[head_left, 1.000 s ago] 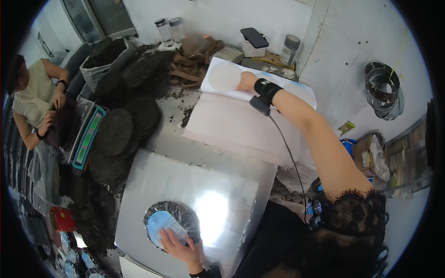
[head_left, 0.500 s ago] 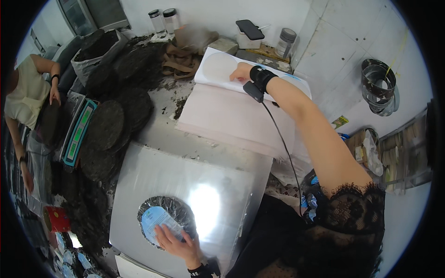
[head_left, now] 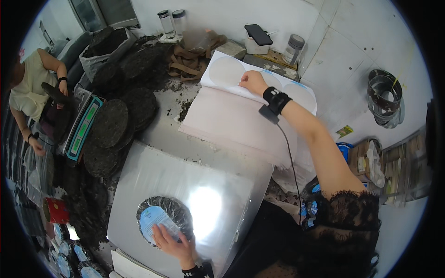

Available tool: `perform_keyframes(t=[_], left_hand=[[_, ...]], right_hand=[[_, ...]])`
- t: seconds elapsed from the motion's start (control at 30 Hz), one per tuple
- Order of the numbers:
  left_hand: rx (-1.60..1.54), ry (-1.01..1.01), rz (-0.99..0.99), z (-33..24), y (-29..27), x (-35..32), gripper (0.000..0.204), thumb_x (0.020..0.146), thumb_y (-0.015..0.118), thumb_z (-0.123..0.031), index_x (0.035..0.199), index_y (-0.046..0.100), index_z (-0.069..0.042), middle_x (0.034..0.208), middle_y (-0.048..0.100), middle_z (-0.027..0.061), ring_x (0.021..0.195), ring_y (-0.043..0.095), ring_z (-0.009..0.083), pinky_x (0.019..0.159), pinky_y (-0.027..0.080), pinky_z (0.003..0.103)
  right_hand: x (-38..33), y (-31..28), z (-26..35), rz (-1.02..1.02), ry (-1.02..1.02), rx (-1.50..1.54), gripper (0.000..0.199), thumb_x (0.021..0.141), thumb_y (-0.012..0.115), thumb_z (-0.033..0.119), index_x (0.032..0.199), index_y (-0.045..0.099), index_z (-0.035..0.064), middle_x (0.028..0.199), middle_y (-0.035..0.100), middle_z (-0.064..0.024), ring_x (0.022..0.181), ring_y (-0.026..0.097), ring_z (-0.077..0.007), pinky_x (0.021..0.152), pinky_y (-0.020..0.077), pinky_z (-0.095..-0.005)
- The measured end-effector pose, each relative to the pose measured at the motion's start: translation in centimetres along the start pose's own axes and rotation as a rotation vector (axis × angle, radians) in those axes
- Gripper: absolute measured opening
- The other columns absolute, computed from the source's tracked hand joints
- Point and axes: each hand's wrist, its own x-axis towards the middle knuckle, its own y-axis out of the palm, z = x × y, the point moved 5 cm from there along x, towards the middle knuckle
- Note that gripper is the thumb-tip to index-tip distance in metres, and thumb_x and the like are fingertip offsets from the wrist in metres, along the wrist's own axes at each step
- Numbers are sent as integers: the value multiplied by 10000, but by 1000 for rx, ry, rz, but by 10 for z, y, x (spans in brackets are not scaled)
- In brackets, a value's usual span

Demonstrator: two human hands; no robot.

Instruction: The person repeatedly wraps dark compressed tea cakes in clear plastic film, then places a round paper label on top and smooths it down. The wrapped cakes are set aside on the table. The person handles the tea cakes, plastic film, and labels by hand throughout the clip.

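Overhead, white tiled walls close the room behind a long grey worktop (head_left: 157,134) strewn with dark crumbs. A shiny metal sheet (head_left: 153,180) covers its near end. Beyond the sheet lies a stack of white paper (head_left: 232,125), where the right hand (head_left: 252,82) pinches the top leaf's edge. On the sheet's near part sits a dark round cake (head_left: 174,211); the left hand (head_left: 174,241), fingers spread flat, presses its pale blue label (head_left: 150,220).

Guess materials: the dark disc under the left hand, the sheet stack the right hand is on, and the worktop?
Dark disc: looks like pressed leaf or fibre, matte, rough crumbly rim, pale blue paper label on top. Sheet stack: thin white paper, soft matte, top sheet curling up. Worktop: likely sheet metal, smooth, with a bright glare patch.
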Motion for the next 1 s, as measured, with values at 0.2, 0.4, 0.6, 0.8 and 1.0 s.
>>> perform_keyframes(t=[0.2,0.4,0.6,0.8,1.0], left_hand=[[3,76,75,7,-4,1,657,947,629,-284,1501,504,47,1572,475,277,1453,444,481,1215,301,586],[8,60,-82,-25,-59,34,481,831,751,-68,1302,660,-32,1420,599,231,1288,570,447,1113,420,567],[-1819,-863,302,-128,-10,30,294,1114,527,-222,1303,587,-4,1209,676,119,1146,650,244,1032,515,420],[-1777,-1300,-222,-84,-9,-6,135,1079,615,-166,1089,667,-41,945,718,37,863,697,124,744,561,250],[-1371,-1050,70,-54,-24,-2,148,1064,637,-160,1051,681,-19,880,719,15,820,664,91,737,528,244]], right_hand=[[10,-23,-25,41,-274,-479,144,886,667,162,841,754,57,899,737,-179,905,701,-312,789,540,-452],[-44,-232,37,-799,250,-53,177,1017,644,201,1062,722,49,927,718,-105,836,667,-252,773,522,-360],[-254,-48,335,-58,-786,400,247,723,773,34,949,718,116,933,702,-63,891,680,-297,828,521,-394],[-321,5,400,630,-825,582,486,734,866,212,1181,720,84,1132,686,-42,984,640,-276,858,515,-409],[-259,49,428,814,-347,838,277,830,824,123,1069,731,20,966,691,-42,835,602,-148,770,496,-288]])
